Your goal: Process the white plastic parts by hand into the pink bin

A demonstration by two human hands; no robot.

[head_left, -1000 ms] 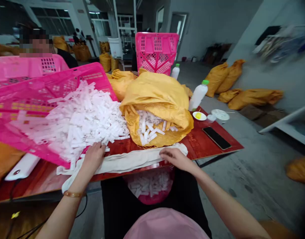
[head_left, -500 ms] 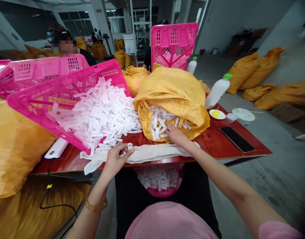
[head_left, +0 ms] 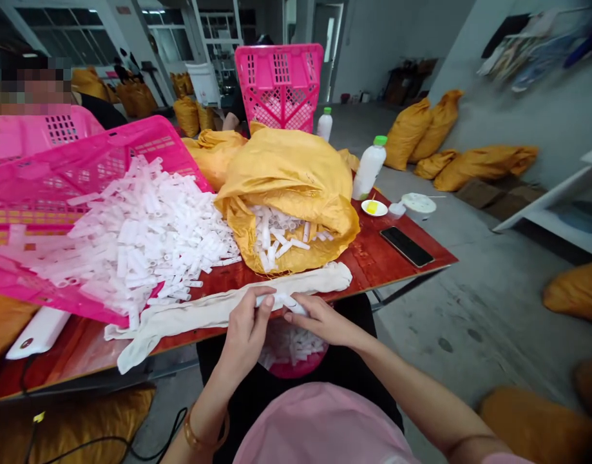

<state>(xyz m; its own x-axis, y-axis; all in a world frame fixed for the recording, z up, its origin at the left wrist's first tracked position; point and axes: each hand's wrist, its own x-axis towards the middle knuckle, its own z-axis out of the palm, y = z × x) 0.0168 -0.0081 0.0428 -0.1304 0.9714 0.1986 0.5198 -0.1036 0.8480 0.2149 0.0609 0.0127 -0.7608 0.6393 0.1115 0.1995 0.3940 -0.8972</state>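
**Left hand & right hand on one white plastic tube, bulk of lot further off**

Both hands closed, fingers pinching the tube from either end, just above the pink lap basket. Tube partly hidden by fingers; exact grip hard to tell. Basket holds a smaller lot of white tubes, depth not visible.

Done/left as seen: far more tubes sit on the bench than in the basket. Big pile of white tubes spills from the tilted pink crate at left. More tubes lie in the mouth of the yellow woven sack, mid-bench.

In the way: cream cloth strip runs along near bench edge, btwn pile & basket, just under the hands. Crate overhangs bench at left.

Also on bench, far right: white bottle, small plate w/ yellow stuff, phone. Co-worker sits far left, behind another pink crate. Upright pink crate beyond sack; more yellow sacks on floor at right.
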